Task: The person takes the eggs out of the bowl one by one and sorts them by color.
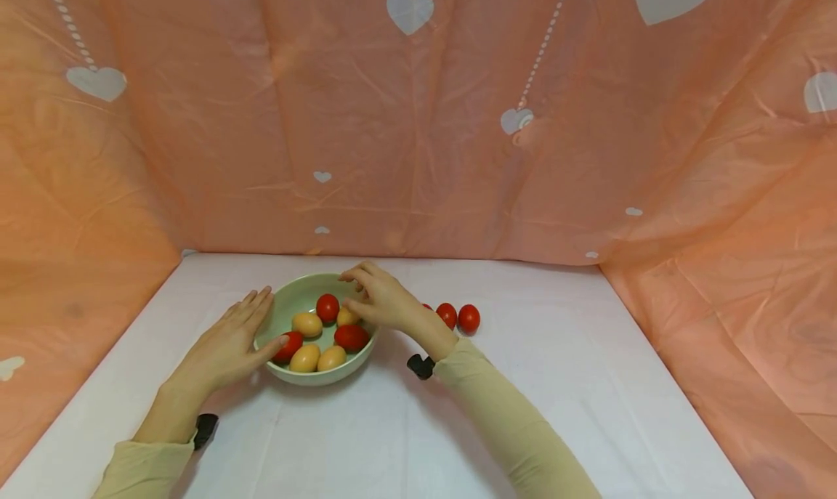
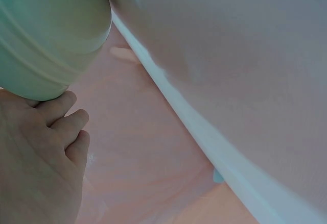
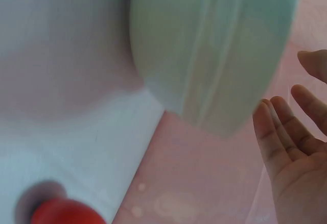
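A pale green bowl (image 1: 314,378) stands on the table's left half, with several tan eggs (image 1: 304,359) and some red tomatoes (image 1: 328,308) inside. Along its left rim lies my left hand (image 1: 225,339), fingers straight against the outside and thumb reaching over the edge above a tomato. In the left wrist view those fingertips touch the bowl's wall. My right hand (image 1: 386,295) hovers at the right rim, fingers bent loosely over the edge and partly covering one egg. The right wrist view shows its fingers and thumb spread apart, holding nothing.
More red tomatoes (image 1: 468,319) sit on the white tabletop (image 1: 543,383) to the right of the bowl, one partly behind my right wrist. Orange cloth (image 1: 418,143) with pale hearts hangs at the back and both sides.
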`<act>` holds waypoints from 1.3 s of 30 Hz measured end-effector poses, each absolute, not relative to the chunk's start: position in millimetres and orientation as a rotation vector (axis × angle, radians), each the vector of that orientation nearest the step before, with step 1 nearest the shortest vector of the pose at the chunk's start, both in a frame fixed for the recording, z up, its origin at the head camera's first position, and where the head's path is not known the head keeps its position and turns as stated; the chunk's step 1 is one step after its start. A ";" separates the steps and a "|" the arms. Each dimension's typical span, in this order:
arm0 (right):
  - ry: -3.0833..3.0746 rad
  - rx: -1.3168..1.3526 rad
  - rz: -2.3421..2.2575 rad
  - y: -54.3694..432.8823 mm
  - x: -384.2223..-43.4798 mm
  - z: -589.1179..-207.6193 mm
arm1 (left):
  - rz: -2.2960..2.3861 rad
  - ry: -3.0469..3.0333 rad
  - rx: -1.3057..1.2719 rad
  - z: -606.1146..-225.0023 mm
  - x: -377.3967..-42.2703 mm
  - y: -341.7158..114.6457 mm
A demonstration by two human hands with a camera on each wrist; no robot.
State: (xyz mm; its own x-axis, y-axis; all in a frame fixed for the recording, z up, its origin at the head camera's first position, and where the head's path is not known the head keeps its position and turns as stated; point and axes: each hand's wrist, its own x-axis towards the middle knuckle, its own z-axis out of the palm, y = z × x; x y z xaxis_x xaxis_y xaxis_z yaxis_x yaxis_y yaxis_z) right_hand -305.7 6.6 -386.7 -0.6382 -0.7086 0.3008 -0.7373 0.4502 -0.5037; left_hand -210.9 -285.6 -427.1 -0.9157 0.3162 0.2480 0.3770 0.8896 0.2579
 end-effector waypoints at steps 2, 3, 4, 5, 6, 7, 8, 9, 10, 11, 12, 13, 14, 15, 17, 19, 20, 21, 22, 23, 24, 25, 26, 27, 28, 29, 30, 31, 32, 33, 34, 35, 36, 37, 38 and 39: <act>-2.647 1.345 0.930 -0.1 -305.6 -388.0 | -0.450 -2.855 -0.532 -427.9 -211.0 -285.6; -2.656 1.354 0.915 -3.4 -305.5 -388.7 | -0.449 -2.854 -0.533 -428.2 -210.9 -285.5; -2.668 1.361 0.900 -6.6 -305.6 -389.3 | -0.448 -2.851 -0.535 -428.5 -210.8 -285.5; -2.681 1.364 0.881 -9.8 -305.7 -390.0 | -0.448 -2.850 -0.538 -428.4 -210.6 -285.2; -2.695 1.365 0.861 -12.8 -306.3 -390.9 | -0.446 -2.848 -0.539 -428.4 -210.4 -285.1; -2.707 1.366 0.844 -15.7 -306.8 -391.7 | -0.448 -2.849 -0.540 -428.2 -210.2 -284.8; -2.723 1.363 0.831 -18.3 -307.3 -392.8 | -0.447 -2.850 -0.540 -428.2 -210.2 -284.6; -2.739 1.361 0.822 -20.6 -307.7 -393.4 | -0.447 -2.851 -0.539 -428.0 -210.0 -284.3; -2.751 1.360 0.812 -22.8 -308.3 -394.1 | -0.450 -2.854 -0.539 -428.0 -210.0 -284.1; -2.763 1.357 0.803 -24.7 -308.7 -394.6 | -0.452 -2.856 -0.538 -427.9 -210.0 -283.9; -2.774 1.355 0.795 -26.5 -309.3 -395.1 | -0.453 -2.858 -0.538 -428.0 -210.2 -283.7; -2.780 1.354 0.780 -28.2 -309.8 -395.7 | -0.454 -2.860 -0.537 -428.1 -210.2 -283.5; -2.789 1.350 0.760 -29.8 -310.4 -396.3 | -0.453 -2.860 -0.538 -428.4 -210.3 -283.4; -2.793 1.350 0.742 -31.4 -311.1 -396.8 | -0.452 -2.860 -0.540 -428.7 -210.4 -283.3; -2.802 1.345 0.697 -34.5 -312.9 -398.6 | -0.449 -2.859 -0.543 -429.1 -210.5 -283.3; -2.808 1.343 0.661 -37.4 -315.0 -400.9 | -0.449 -2.859 -0.544 -429.2 -210.3 -283.3; -2.809 1.343 0.655 -38.6 -315.9 -402.0 | -0.449 -2.859 -0.544 -429.3 -210.3 -283.3; -2.811 1.346 0.651 -39.8 -316.7 -403.0 | -0.449 -2.858 -0.545 -429.3 -210.2 -283.3; -2.817 1.345 0.645 -40.9 -317.2 -404.0 | -0.449 -2.856 -0.545 -429.4 -210.1 -283.4; -2.818 1.347 0.644 -41.8 -317.8 -405.3 | -0.450 -2.856 -0.544 -429.4 -209.9 -283.4; -2.821 1.349 0.641 -42.8 -318.3 -406.6 | -0.451 -2.856 -0.543 -429.5 -209.9 -283.4; -2.822 1.352 0.648 -43.5 -318.7 -407.6 | -0.451 -2.858 -0.541 -429.6 -210.0 -283.5; -2.824 1.352 0.652 -43.9 -319.1 -408.7 | -0.450 -2.859 -0.540 -429.6 -210.0 -283.5; -2.827 1.351 0.651 -44.3 -319.6 -409.6 | -0.449 -2.861 -0.538 -429.6 -209.9 -283.6; -2.832 1.344 0.648 -44.7 -320.2 -410.5 | -0.449 -2.865 -0.536 -429.4 -209.9 -283.6; -2.836 1.339 0.654 -45.1 -320.8 -411.2 | -0.448 -2.869 -0.533 -429.1 -210.0 -283.7; -2.844 1.332 0.663 -45.3 -321.2 -411.4 | -0.448 -2.873 -0.530 -428.6 -209.9 -283.8; -2.851 1.324 0.673 -45.7 -321.8 -411.4 | -0.447 -2.875 -0.529 -428.2 -210.0 -284.0; -2.859 1.315 0.679 -46.2 -322.4 -411.4 | -0.445 -2.877 -0.527 -427.7 -209.9 -284.2; -2.867 1.307 0.687 -46.8 -322.6 -411.0 | -0.444 -2.879 -0.526 -427.3 -210.0 -284.4; -2.874 1.300 0.700 -47.3 -322.8 -410.6 | -0.445 -2.879 -0.526 -427.0 -210.1 -284.7; -2.879 1.296 0.714 -47.9 -322.8 -410.1 | -0.445 -2.878 -0.526 -426.9 -210.2 -285.0; -2.883 1.293 0.723 -48.4 -322.8 -409.5 | -0.447 -2.876 -0.525 -426.8 -210.3 -285.3; -2.887 1.290 0.730 -49.0 -322.9 -409.0 | -0.445 -2.873 -0.526 -426.9 -210.4 -285.7; -2.888 1.290 0.741 -49.5 -322.7 -408.6 | -0.446 -2.872 -0.525 -427.0 -210.3 -286.1; -2.892 1.289 0.740 -50.0 -322.5 -408.2 | -0.447 -2.869 -0.525 -427.1 -210.3 -286.4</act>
State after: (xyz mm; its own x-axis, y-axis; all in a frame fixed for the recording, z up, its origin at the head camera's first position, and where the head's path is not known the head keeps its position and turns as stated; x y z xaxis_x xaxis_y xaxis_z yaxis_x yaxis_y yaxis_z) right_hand -322.5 -50.0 -408.2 -0.6805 -0.7281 0.0824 -0.6782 0.5833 -0.4471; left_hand -210.3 -286.4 -427.1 -0.9191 0.3139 0.2381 0.3714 0.8918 0.2582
